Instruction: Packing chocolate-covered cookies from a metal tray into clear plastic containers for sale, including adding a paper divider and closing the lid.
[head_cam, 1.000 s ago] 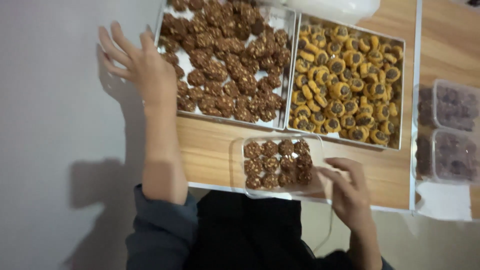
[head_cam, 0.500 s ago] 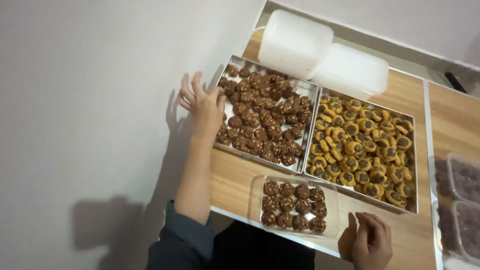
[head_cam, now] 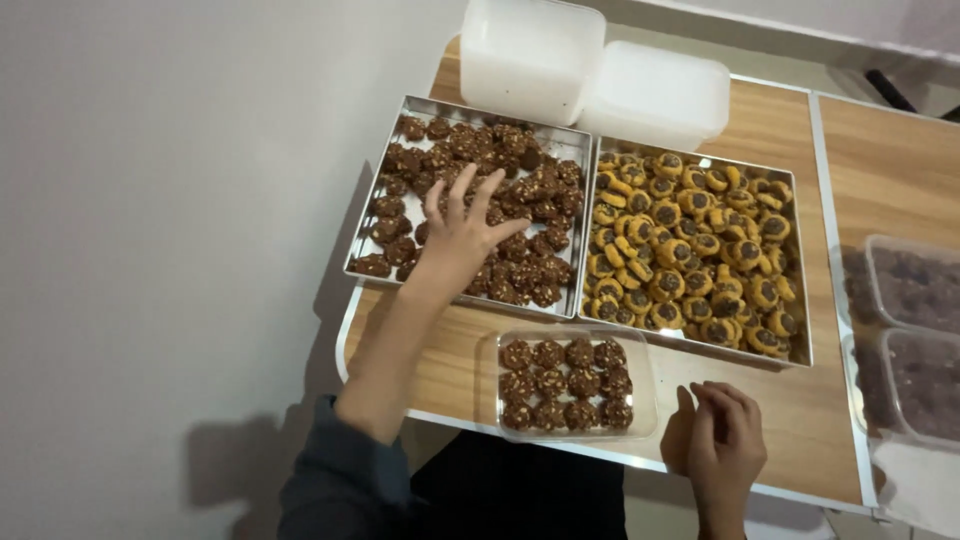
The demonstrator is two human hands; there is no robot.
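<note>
Since half a second ago the left hand [head_cam: 462, 228] has come in from the outer edge of the metal tray of dark chocolate cookies [head_cam: 470, 215] to lie over its middle, and the right hand [head_cam: 722, 440] has slid a little toward the clear plastic box [head_cam: 575, 384].

The left hand is spread wide, fingers fanned and empty, hovering over or resting on the dark cookies; whether it touches them cannot be told. The cookies lie directly beneath its palm and fingertips, filling the tray on all sides of it.

The right hand is loosely curled, holding nothing, at the near edge of the wooden worktop [head_cam: 760, 395], just beside the right end of the clear box. That box sits in front of the two trays and holds tidy rows of the same dark cookies.

To the right of the dark tray, touching it, stands a second metal tray of yellow cookies with dark centres [head_cam: 695, 250]. Behind both trays are two white lidded tubs [head_cam: 595, 70]. At the far right, filled clear containers [head_cam: 905, 335] rest on a neighbouring surface.
</note>
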